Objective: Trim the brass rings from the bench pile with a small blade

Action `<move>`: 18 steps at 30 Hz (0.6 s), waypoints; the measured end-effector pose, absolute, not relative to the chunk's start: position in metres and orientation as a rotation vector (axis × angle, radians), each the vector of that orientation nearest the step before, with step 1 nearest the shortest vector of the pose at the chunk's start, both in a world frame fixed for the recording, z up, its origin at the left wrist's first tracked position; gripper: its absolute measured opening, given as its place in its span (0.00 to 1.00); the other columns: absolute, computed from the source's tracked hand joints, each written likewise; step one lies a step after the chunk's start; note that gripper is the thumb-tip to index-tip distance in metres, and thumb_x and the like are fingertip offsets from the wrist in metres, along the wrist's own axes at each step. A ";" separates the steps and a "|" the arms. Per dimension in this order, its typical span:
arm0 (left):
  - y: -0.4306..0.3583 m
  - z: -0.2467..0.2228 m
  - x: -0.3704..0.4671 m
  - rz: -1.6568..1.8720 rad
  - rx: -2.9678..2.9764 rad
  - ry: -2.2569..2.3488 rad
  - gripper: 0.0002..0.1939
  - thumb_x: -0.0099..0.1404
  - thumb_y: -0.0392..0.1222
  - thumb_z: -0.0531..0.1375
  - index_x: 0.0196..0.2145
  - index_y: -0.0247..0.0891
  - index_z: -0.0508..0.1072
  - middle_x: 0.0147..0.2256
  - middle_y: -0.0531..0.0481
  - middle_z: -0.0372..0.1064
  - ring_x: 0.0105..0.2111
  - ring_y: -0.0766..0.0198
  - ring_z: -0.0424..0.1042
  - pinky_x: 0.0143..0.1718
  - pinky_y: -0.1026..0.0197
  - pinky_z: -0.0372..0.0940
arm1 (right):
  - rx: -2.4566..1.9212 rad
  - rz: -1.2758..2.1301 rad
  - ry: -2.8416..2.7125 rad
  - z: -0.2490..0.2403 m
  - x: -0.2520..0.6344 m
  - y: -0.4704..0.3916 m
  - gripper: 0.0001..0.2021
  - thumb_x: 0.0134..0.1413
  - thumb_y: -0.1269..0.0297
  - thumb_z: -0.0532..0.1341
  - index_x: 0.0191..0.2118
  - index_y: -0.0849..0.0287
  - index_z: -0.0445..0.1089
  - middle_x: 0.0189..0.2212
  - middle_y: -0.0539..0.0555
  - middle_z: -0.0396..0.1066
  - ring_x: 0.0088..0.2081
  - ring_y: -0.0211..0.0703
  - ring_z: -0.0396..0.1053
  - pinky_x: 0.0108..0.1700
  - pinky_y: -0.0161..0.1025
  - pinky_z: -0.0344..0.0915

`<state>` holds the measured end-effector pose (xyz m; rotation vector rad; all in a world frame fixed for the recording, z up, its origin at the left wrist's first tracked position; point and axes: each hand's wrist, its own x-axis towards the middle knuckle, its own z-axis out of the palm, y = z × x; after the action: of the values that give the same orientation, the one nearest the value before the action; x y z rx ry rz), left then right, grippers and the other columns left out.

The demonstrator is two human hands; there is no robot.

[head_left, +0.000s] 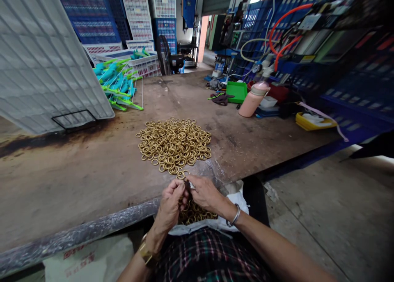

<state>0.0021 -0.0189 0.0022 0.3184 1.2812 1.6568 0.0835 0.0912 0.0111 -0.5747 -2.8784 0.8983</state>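
Both hands meet at the table's front edge, just below a heap of brass-coloured rings (pixel 175 144). My left hand (pixel 172 200), with a gold watch on the wrist, is closed with its fingertips pinched; at least one ring seems to be at its fingers. Touching or nearly touching it, my right hand (pixel 205 193) is closed around a small tool, of which only a pale bit shows. One or two rings lie right at the fingertips. Beneath the hands, an open white sack (pixel 241 202) on the lap holds more rings.
A grey-white plastic crate (pixel 55 64) stands tilted at the left. Behind it are teal and green plastic parts (pixel 120 83). A pink bottle (pixel 254 99), a green tray (pixel 236 92) and a yellow tray (pixel 315 121) sit at the right. A black fan (pixel 164 54) is behind the table.
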 end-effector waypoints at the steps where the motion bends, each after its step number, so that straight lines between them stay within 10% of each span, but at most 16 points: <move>1: -0.019 0.001 0.002 1.655 0.334 1.299 0.17 0.53 0.54 0.59 0.26 0.38 0.60 0.21 0.58 0.59 0.16 0.75 0.55 0.15 0.72 0.45 | -0.578 0.875 -2.901 0.012 0.083 0.091 0.10 0.45 0.76 0.50 0.33 0.60 0.65 0.25 0.51 0.67 0.27 0.36 0.61 0.30 0.32 0.50; 18: -0.025 0.001 -0.001 1.574 0.588 1.598 0.17 0.57 0.55 0.56 0.24 0.38 0.61 0.17 0.59 0.54 0.15 0.74 0.49 0.17 0.69 0.46 | -0.655 0.639 -3.029 0.020 0.084 0.083 0.13 0.48 0.75 0.49 0.39 0.61 0.64 0.33 0.55 0.70 0.31 0.40 0.65 0.31 0.34 0.50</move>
<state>-0.0013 -0.0252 0.0013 0.5883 1.5976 1.5737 0.0837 0.0831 0.0205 -0.6549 -3.0290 0.6394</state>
